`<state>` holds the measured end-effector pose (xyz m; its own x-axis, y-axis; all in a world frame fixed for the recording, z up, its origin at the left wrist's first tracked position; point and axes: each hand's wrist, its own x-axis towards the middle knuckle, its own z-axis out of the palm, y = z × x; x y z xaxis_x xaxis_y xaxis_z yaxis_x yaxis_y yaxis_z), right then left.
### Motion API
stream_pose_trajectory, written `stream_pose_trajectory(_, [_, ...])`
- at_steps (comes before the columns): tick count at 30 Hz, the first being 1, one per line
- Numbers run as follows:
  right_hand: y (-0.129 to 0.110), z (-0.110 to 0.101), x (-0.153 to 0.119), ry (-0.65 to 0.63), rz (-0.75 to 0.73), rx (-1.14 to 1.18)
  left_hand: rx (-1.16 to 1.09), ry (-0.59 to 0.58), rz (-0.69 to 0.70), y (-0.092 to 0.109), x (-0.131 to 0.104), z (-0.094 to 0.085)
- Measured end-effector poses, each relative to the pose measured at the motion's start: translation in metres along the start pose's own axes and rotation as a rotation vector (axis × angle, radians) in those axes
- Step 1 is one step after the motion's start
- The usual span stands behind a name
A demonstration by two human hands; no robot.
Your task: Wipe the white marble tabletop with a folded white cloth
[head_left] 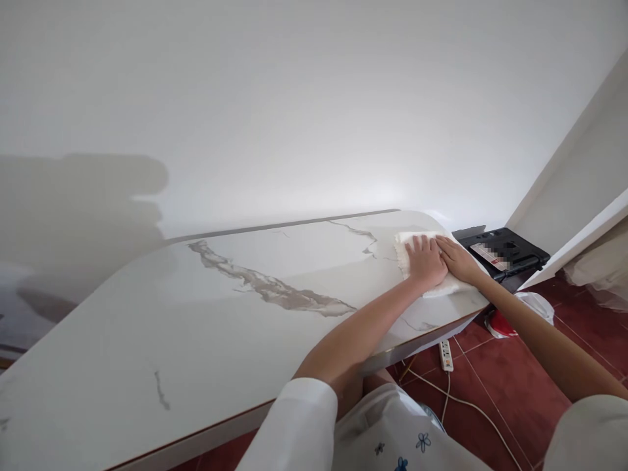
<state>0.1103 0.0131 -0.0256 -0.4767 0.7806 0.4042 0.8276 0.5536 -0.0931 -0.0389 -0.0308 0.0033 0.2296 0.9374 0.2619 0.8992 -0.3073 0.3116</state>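
Note:
A white cloth (447, 286) with a frayed edge lies on the right end of a white marble-patterned table (216, 347). My left hand (426, 261) presses down on it, palm down with the fingers spread. Close against it, my right hand (458, 261) also rests flat on the cloth, its fingertips meeting the side of my left hand. Both arms reach out to the right across the table's front edge. What lies under the palms is hidden.
Behind the table rises a white wall (314, 104). A black case (527, 252) stands past the table's right end. On the red tiled floor (530, 373) are a white power strip (445, 356) with its cord and a white plastic bag (540, 306) beside something red.

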Motion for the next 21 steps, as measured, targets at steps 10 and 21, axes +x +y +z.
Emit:
stream_pose_trajectory(10, [0.019, 0.027, 0.078, -0.047, 0.021, 0.005, -0.004, 0.012, -0.062, -0.043, 0.065, 0.006])
stream_pose_trajectory(21, [0.014, 0.052, 0.148, -0.071, 0.022, 0.079, 0.028, -0.011, -0.174, -0.087, 0.106, -0.004])
